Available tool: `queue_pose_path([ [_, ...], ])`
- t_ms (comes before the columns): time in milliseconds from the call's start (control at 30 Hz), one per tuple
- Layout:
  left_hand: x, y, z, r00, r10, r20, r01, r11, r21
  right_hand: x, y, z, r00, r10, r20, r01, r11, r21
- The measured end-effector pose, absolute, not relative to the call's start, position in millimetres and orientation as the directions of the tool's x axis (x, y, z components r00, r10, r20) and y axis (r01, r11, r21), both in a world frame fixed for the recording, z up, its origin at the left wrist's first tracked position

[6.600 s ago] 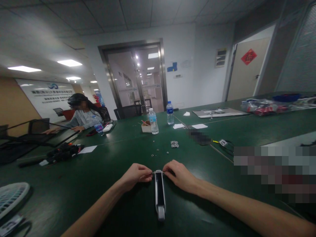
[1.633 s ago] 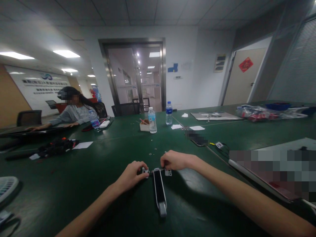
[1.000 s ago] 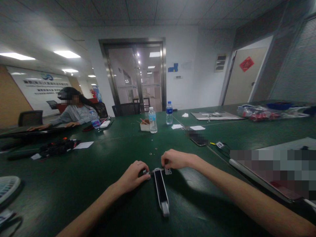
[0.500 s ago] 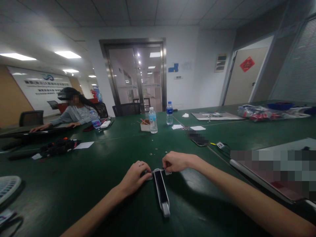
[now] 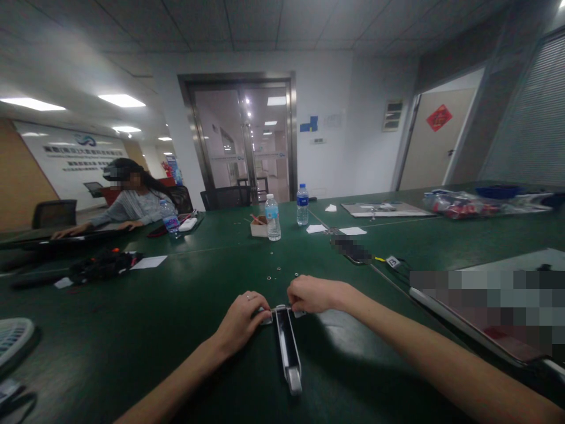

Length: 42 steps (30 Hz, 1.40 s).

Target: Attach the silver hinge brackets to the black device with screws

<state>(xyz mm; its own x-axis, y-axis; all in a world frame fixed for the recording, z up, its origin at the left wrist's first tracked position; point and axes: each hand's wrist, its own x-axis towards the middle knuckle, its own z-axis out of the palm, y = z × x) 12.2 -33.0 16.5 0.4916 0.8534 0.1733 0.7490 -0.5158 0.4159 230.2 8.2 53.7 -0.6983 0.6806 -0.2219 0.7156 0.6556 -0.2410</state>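
A long, narrow device with a white rim and dark top [image 5: 288, 344] lies on the green table, its pale blunt end towards me. At its far end, pale metal-looking flaps stick out to either side. My left hand [image 5: 246, 318] is closed with thumb and fingers on the left flap [image 5: 266, 318]. From the other side my right hand [image 5: 311, 294] has its fingertips bunched at the far right corner, by the right flap [image 5: 299, 314]. Whatever sits inside the right fingertips is too small to make out. Several small rings [image 5: 269, 278] lie just beyond the hands.
Two water bottles [image 5: 272, 219] and a small box [image 5: 258, 228] stand farther back. A phone [image 5: 352, 249] and a laptop [image 5: 477, 318] lie to the right. At left are black gear [image 5: 103, 266] and a white fan-like grille [image 5: 15, 338]. A person wearing a headset [image 5: 132, 203] sits far left.
My right hand has shifted slightly left and down, closer to the device's far end. The left hand keeps its grip on the left flap.
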Motion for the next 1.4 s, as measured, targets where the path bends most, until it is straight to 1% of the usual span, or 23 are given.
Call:
queue_pose_path([
  [33,13,-33,16,0.492,0.853,0.176,0.749,-0.518,0.414,230,7,55,-0.700,0.677,-0.228,0.715,0.658,-0.237],
  [133,13,-33,15,0.490,0.853,0.181,0.748,-0.518,0.414,235,12,58,-0.697,0.670,-0.257,0.717,0.637,-0.284],
  [200,13,-33,14,0.486,0.856,0.175,0.749,-0.512,0.421,241,20,58,-0.650,0.733,-0.197,0.757,0.605,-0.247],
  [267,11,-32,12,0.483,0.859,0.171,0.746,-0.506,0.433,249,30,56,-0.581,0.811,-0.070,0.808,0.564,-0.172],
  [333,10,-30,10,0.490,0.854,0.174,0.734,-0.513,0.445,255,40,50,-0.528,0.849,0.017,0.841,0.526,-0.129],
  [433,7,-28,11,0.523,0.833,0.180,0.704,-0.542,0.459,263,51,37,-0.498,0.867,0.016,0.860,0.496,-0.121],
  [567,5,-24,16,0.518,0.837,0.175,0.710,-0.535,0.457,267,59,19,-0.522,0.853,0.005,0.843,0.517,-0.149],
  [733,2,-9,18,0.461,0.867,0.191,0.746,-0.495,0.446,256,75,7,-0.560,0.823,0.095,0.805,0.567,-0.174],
  [833,4,12,14,0.422,0.889,0.177,0.790,-0.456,0.410,236,92,7,-0.583,0.804,0.118,0.791,0.595,-0.141],
  [967,15,46,6,0.395,0.905,0.161,0.854,-0.426,0.299,205,112,11,-0.630,0.773,0.073,0.768,0.635,-0.082],
  [1067,24,62,1,0.381,0.912,0.151,0.866,-0.409,0.286,193,116,12,-0.619,0.783,0.060,0.780,0.622,-0.071],
  [1200,25,62,3,0.383,0.913,0.143,0.862,-0.409,0.299,199,108,11,-0.604,0.794,0.061,0.792,0.607,-0.057],
  [1300,14,53,9,0.401,0.907,0.130,0.849,-0.422,0.319,214,95,13,-0.606,0.790,0.091,0.785,0.613,-0.090],
  [1400,-2,38,16,0.424,0.901,0.093,0.832,-0.428,0.353,233,75,16,-0.619,0.772,0.142,0.752,0.636,-0.177],
])
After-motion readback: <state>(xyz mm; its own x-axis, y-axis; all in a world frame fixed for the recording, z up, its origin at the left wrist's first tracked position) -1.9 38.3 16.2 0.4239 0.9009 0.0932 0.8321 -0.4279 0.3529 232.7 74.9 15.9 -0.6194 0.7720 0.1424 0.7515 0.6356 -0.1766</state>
